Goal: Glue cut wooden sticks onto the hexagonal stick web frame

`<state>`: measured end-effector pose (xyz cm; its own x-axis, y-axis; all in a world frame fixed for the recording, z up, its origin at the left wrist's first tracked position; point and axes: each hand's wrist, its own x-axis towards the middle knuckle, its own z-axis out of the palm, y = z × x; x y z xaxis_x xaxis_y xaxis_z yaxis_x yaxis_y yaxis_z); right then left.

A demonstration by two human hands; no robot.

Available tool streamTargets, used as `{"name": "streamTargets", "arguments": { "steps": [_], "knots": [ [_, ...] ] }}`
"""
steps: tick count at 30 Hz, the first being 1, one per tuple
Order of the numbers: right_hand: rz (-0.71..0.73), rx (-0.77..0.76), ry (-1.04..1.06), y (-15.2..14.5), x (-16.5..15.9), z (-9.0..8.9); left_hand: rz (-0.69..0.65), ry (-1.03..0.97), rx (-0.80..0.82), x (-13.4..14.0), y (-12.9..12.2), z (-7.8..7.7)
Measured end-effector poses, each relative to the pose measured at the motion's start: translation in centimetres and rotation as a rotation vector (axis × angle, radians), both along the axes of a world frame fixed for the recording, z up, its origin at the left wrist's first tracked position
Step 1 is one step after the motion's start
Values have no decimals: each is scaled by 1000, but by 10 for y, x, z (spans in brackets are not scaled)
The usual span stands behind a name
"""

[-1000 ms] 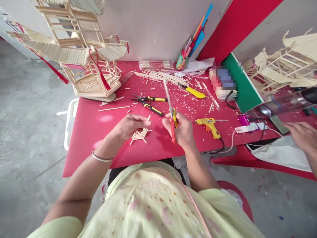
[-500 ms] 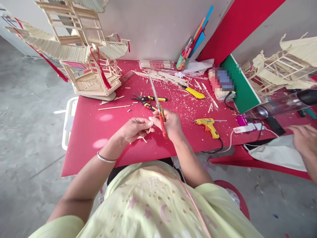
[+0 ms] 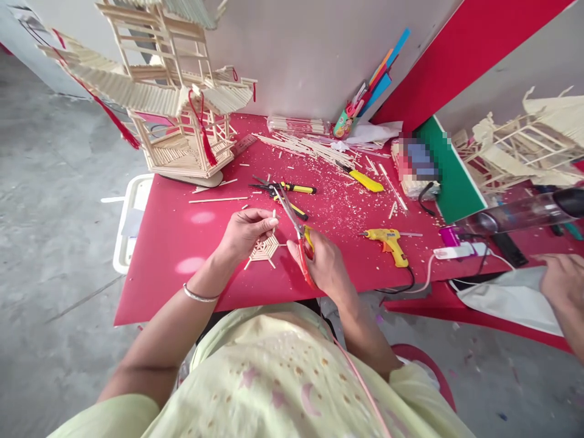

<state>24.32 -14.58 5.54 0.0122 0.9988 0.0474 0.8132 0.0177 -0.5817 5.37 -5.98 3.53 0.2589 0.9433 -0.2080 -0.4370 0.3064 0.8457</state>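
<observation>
My left hand (image 3: 249,231) pinches a short wooden stick (image 3: 274,220) between thumb and fingers, the stick standing roughly upright. In my right hand (image 3: 322,258) is a pair of scissors (image 3: 291,214) with red and yellow handles, blades parted and pointing away from me, near the stick. Below my left hand a small web-shaped piece made of sticks (image 3: 264,249) lies on the red table (image 3: 168,243), partly hidden by the hand. Just beyond the scissor tips lie pliers (image 3: 296,188) with black and yellow handles.
A stick-built pagoda (image 3: 182,134) stands at the back left. Loose sticks (image 3: 305,146), a yellow utility knife (image 3: 365,180) and a yellow glue gun (image 3: 387,243) with its cable lie on the table. A green board (image 3: 449,170) stands to the right. Another person's hand (image 3: 563,280) shows at the right edge.
My hands have moved apart. The scissors' blades have opened, and my right hand has shifted right and towards me. The web-shaped piece now shows below my left hand.
</observation>
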Motion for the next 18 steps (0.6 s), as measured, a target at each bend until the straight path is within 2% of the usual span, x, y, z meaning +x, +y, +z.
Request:
{"name": "streamTargets", "arguments": {
  "steps": [6,18],
  "knots": [
    [88,-39,-51,0,-12,-4,22,18,64,-3,0,-2],
    [87,-120,-8,3,-14,5,31,79,74,-4,1,-3]
  ]
}}
